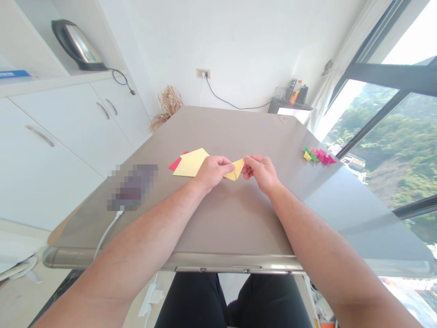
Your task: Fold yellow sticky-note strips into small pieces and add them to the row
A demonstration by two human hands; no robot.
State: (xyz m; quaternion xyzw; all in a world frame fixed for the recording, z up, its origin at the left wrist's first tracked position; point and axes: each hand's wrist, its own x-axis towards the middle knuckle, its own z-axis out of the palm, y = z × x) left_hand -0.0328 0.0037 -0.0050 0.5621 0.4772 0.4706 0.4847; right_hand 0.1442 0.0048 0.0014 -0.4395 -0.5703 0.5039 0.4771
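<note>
A small folded piece of yellow paper (235,172) is held between my two hands, just above the middle of the table. My left hand (213,172) pinches its left side, thumb on top. On the right, my right hand (260,171) grips the upper right corner between thumb and fingers. Flat sheets of yellow paper (190,163) lie beside and partly behind my left hand. From under their left edge a red sheet (175,164) sticks out.
The grey-brown table (239,218) spans the view. Small folded paper pieces (319,156) in pink, green and yellow stand at its right. A blurred-out device (133,187) with a white cable (107,234) lies at left. A window (392,127) borders the right side.
</note>
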